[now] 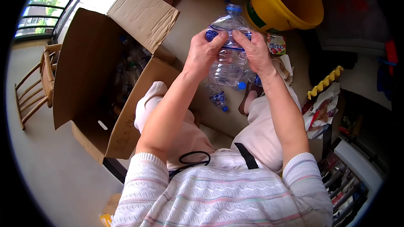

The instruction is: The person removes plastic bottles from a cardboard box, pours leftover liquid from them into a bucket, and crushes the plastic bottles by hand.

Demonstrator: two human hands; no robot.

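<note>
Between my two hands is a large clear plastic bottle [227,66] with a blue label band and a blue neck at its top. My left hand [205,50] grips its left side, thumb laid over the label. On the other side my right hand [255,50] is wrapped around the bottle, its thumb also pressing the label. Both thumbs lie close together at the front; the fingers behind are hidden. Below, a small clear bottle [217,97] with a blue label and blue cap lies on the floor. Another blue-labelled bottle [255,79] shows partly beside my right foot.
At left stands an open cardboard box [126,132] with several plastic bottles inside, its flap [145,14] raised. A yellow bucket [263,6] stands at the upper right. A wooden chair [47,75], a small printed carton [276,44] and a yellow ridged strip [325,83] are around me.
</note>
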